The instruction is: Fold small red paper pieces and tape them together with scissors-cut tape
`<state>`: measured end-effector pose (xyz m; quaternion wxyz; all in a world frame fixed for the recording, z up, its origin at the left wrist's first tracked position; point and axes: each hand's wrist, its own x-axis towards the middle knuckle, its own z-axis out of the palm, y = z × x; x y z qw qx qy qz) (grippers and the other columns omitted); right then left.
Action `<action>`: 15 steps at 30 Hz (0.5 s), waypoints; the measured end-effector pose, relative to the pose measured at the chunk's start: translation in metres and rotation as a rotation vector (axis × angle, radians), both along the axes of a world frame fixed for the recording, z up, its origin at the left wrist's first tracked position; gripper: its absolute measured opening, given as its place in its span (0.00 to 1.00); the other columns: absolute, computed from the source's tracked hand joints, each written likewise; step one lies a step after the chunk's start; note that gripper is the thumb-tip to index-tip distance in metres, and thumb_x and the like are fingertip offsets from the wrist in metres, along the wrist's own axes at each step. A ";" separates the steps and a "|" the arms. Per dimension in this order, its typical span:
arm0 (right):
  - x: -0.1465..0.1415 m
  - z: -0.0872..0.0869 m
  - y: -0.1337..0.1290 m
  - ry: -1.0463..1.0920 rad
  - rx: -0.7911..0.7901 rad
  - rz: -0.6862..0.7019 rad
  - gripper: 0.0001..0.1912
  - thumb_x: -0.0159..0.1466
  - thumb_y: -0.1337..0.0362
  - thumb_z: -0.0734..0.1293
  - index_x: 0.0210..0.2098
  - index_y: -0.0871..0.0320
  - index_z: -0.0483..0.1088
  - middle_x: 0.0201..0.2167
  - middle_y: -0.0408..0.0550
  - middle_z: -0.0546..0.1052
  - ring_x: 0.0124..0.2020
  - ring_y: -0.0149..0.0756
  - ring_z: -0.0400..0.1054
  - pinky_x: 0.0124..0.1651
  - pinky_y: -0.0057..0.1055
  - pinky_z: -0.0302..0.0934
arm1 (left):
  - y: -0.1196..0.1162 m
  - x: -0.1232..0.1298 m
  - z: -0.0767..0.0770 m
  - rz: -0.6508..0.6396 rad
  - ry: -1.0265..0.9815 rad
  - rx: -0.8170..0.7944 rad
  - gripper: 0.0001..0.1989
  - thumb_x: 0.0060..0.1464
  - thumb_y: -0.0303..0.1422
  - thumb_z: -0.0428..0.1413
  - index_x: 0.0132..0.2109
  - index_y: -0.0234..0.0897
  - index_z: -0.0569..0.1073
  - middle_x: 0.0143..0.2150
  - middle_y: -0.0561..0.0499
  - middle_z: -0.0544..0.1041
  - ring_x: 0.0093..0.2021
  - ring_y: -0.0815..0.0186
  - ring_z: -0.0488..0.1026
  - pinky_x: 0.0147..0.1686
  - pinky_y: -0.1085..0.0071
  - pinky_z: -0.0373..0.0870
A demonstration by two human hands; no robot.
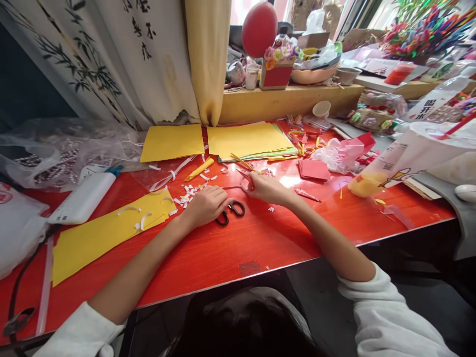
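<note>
My left hand (pixel 207 204) rests low over the table, its fingers curled together beside black-handled scissors (pixel 238 208) and a pile of white paper scraps (pixel 187 195). What lies under its fingertips is hidden. My right hand (pixel 265 188) is closed in a pinch around a thin, pointed red paper piece (pixel 243 174). A small pale ring or loop (pixel 244 184) shows by its fingers. Between both hands runs a narrow red strip (pixel 233 187); its left end is hidden by my left hand. Behind them lies a rolled yellow paper tube (pixel 200 169).
Yellow sheets (pixel 171 144) and a stacked pile of coloured paper (pixel 249 141) lie at the back. Long yellow strips (pixel 107 230) are at left. On the right stand red paper squares (pixel 314 170) and a large drink cup (pixel 386 158) near the table's front edge (pixel 238 280).
</note>
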<state>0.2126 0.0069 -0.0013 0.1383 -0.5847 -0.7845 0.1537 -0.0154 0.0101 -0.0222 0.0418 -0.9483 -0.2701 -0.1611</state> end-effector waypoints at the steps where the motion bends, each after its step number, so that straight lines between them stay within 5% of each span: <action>1: -0.001 -0.001 0.001 0.005 0.003 -0.008 0.07 0.55 0.64 0.63 0.30 0.56 0.56 0.28 0.46 0.71 0.25 0.33 0.61 0.26 0.29 0.48 | 0.002 -0.001 0.000 0.025 0.007 0.036 0.20 0.64 0.37 0.39 0.34 0.34 0.71 0.33 0.47 0.75 0.35 0.64 0.69 0.39 0.66 0.62; 7: 0.001 0.001 0.004 0.085 -0.001 -0.017 0.05 0.57 0.66 0.59 0.31 0.55 0.55 0.27 0.46 0.71 0.26 0.35 0.64 0.26 0.28 0.51 | 0.018 -0.014 0.000 0.167 -0.036 0.114 0.20 0.63 0.38 0.41 0.29 0.36 0.70 0.30 0.49 0.76 0.38 0.62 0.69 0.42 0.65 0.61; 15: -0.014 0.008 -0.006 0.050 0.118 -0.118 0.05 0.58 0.66 0.60 0.34 0.56 0.57 0.27 0.47 0.72 0.26 0.37 0.64 0.25 0.28 0.47 | 0.026 -0.024 0.005 0.207 0.011 -0.059 0.10 0.57 0.37 0.49 0.34 0.36 0.68 0.35 0.48 0.75 0.40 0.61 0.69 0.43 0.64 0.61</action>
